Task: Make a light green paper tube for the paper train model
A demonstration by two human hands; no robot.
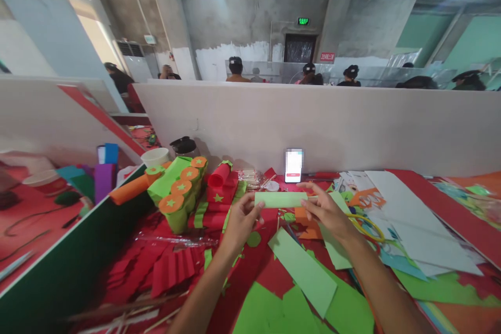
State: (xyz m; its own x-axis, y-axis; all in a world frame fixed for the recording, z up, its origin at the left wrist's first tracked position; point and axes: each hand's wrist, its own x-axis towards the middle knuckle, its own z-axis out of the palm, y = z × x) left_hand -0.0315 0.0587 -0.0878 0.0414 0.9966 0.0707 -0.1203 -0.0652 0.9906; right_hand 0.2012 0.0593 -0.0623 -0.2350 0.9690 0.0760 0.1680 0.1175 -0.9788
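Note:
A light green paper strip (280, 199) is held level above the table between both hands. My left hand (241, 221) pinches its left end with thumb and fingers. My right hand (327, 211) pinches its right end. Below the hands lie more green paper strips (303, 270) and green sheets (274, 310) on red paper. A phone (293, 165) stands upright against the partition just beyond the strip.
Green and red paper rolls with orange star caps (183, 190) stand at the left. White sheets (407, 219) and yellow-handled scissors (368, 224) lie at the right. A beige partition (313, 120) closes the back; several people sit beyond it. Folded red paper (172, 269) lies near left.

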